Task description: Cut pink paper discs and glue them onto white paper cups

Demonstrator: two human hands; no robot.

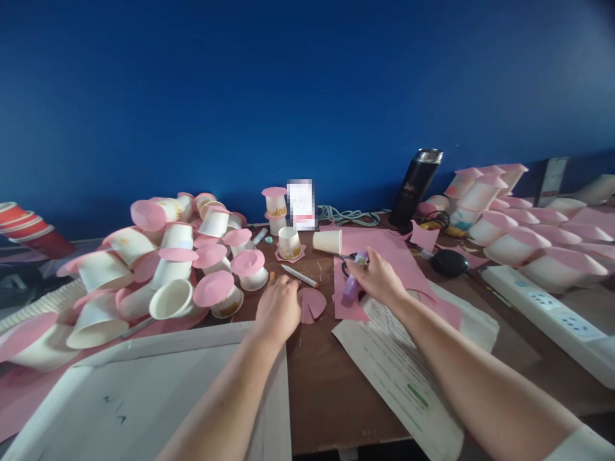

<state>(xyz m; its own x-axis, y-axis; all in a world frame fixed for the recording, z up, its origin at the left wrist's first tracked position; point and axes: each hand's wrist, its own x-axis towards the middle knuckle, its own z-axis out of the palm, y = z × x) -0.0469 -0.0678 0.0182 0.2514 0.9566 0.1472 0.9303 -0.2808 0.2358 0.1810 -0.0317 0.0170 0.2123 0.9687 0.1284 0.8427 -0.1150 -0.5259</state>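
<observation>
pink disc (318,303) | slit, flat on table (312,397) | purple tube (351,287) | tilted, in right grip (381,276)

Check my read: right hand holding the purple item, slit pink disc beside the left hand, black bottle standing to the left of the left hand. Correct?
Not the bottle: the head view shows the black bottle to the right of the left hand. The right hand holding the purple item and the slit pink disc beside the left hand stand.

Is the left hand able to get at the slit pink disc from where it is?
Most likely yes: the left hand is right beside the pink disc, with nothing seen standing between them, and the disc's top looks uncovered.
</observation>
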